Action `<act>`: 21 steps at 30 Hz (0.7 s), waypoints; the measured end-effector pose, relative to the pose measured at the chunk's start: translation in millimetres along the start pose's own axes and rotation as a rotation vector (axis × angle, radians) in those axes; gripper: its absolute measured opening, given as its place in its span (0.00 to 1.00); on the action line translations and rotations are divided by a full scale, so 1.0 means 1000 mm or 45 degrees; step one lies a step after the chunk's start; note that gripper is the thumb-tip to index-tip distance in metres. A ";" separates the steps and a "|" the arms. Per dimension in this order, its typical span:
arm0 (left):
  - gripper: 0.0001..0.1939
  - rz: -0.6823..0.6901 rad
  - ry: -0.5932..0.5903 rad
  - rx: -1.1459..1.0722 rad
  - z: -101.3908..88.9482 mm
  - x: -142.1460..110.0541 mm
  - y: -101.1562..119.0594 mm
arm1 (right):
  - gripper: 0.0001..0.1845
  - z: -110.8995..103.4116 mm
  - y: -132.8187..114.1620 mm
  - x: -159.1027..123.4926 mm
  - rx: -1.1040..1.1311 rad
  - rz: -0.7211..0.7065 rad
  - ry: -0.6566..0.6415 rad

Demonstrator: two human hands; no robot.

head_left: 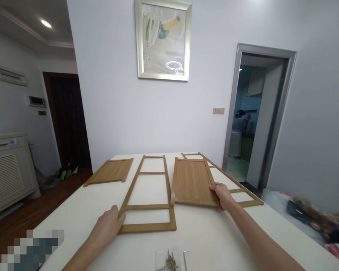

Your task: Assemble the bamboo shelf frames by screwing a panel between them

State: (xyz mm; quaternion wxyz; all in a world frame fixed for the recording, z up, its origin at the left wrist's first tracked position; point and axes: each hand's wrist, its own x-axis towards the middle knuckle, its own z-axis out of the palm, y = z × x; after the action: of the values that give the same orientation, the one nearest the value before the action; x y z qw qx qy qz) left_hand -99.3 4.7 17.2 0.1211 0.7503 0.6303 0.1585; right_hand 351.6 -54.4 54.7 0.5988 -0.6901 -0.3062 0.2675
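Observation:
My left hand [109, 223] is closed around the near left rail of a wooden ladder-like side frame [148, 207], which lies lengthwise on the white table. On the right, my right hand [223, 195] grips the right edge of a slatted wooden shelf panel [192, 180]. That panel's left edge is close beside the frame's right rail; whether they touch I cannot tell. A second side frame [251, 203] lies farther right, partly hidden by the panel and my right hand. Another wooden shelf panel [111, 171] rests at the table's left.
At the near edge of the white table [101, 195] are a clear bag of screws [171, 259] and a hex key [185, 258]. A wall with a framed picture [163, 39] stands behind. A doorway opens at right, and a cabinet [9, 173] is at left.

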 end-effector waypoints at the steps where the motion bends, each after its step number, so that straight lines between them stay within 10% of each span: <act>1: 0.12 -0.040 0.006 -0.087 0.000 0.002 -0.003 | 0.08 -0.003 0.001 0.002 -0.018 0.015 0.008; 14: 0.29 -0.237 0.453 -1.326 -0.015 0.016 -0.009 | 0.17 -0.013 0.011 0.011 -0.492 0.173 -0.017; 21: 0.32 -0.198 0.832 -1.170 -0.032 0.004 0.009 | 0.18 -0.011 0.012 0.017 -0.848 0.132 0.011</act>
State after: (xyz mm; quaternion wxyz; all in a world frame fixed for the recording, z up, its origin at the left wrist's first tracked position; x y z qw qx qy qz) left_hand -102.6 6.2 50.1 0.2452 0.4839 0.5547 0.6309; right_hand 372.1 -50.1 44.3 0.3271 -0.8636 -0.3388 0.1799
